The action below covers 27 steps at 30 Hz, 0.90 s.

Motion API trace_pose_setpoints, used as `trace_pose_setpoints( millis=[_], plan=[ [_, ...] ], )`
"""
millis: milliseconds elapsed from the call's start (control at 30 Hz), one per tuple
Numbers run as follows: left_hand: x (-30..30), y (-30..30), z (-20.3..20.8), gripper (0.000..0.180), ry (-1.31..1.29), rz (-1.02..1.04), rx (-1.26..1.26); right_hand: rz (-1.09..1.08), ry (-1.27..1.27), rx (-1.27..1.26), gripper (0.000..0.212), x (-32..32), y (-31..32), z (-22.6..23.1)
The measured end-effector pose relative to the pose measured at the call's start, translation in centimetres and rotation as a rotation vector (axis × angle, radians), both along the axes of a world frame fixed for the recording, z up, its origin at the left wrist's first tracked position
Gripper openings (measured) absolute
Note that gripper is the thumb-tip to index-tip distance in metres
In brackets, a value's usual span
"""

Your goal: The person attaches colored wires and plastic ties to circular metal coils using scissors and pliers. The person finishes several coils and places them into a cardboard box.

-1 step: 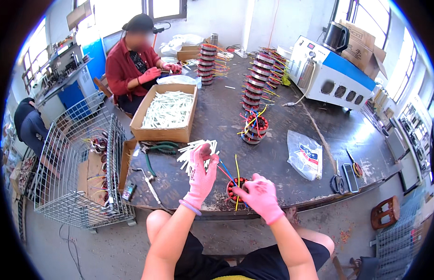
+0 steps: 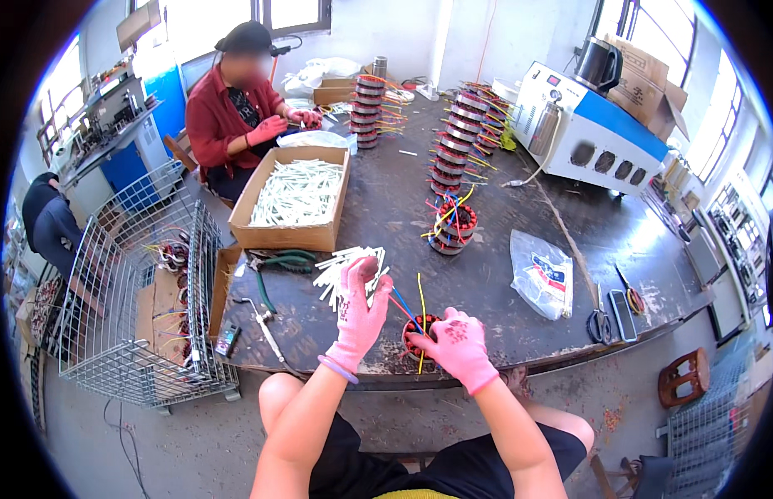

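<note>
Both my hands wear pink gloves with dark stains on the fingertips. My left hand (image 2: 360,312) is raised beside a small wound stator (image 2: 413,343), its fingers bent, and red and blue lead wires (image 2: 407,308) run from its thumb side down to the stator. My right hand (image 2: 461,345) rests on the stator's right side, thumb and forefinger closing at its top; what exactly they pinch is hidden. A yellow wire (image 2: 421,291) sticks up from the stator, which sits near the table's front edge. Behind my left hand lies a pile of white tubes (image 2: 328,279).
A cardboard box (image 2: 287,239) of white tubes stands beyond green-handled pliers (image 2: 288,262). Stacked stators (image 2: 457,137) rise mid-table. Rightward lie a plastic bag (image 2: 536,274), scissors (image 2: 600,324) and a phone (image 2: 624,316). A co-worker (image 2: 228,125) sits far left, near a wire cage (image 2: 137,366).
My right hand's thumb and fingers have shifted slightly over the stator. My left hand stays almost in place. The whole view has moved a touch.
</note>
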State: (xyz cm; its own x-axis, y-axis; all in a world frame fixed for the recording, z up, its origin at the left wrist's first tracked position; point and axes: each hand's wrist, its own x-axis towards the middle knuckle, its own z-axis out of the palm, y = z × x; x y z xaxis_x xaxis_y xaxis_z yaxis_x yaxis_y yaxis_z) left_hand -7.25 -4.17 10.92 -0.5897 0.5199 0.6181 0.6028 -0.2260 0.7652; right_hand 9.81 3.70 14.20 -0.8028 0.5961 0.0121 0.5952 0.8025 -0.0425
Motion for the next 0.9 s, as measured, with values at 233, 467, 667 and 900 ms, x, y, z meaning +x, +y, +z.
trace_pose_setpoints(
  millis=[233, 467, 667, 900],
  plan=[
    [4.0, -2.2, 1.1, 0.036, 0.053, 0.003, -0.017, -0.132, 0.439, -0.837, 0.034, 1.5, 0.9, -0.5],
    [5.3, -3.2, -0.8, 0.023, -0.188, -0.507, -0.346, -0.196, 0.957, -1.164, 0.027, 2.1, 0.6, -3.2],
    [4.1, -1.5, -2.8, 0.023, 0.279, -0.527, -0.34, -0.168, 1.196, -0.998, 0.021, 0.6, 0.0, -3.3],
    [3.9, -0.8, -4.0, 0.012, 0.216, -0.483, -0.389, -0.173, 1.155, -1.068, 0.018, 1.5, 0.6, -1.9]
  ],
)
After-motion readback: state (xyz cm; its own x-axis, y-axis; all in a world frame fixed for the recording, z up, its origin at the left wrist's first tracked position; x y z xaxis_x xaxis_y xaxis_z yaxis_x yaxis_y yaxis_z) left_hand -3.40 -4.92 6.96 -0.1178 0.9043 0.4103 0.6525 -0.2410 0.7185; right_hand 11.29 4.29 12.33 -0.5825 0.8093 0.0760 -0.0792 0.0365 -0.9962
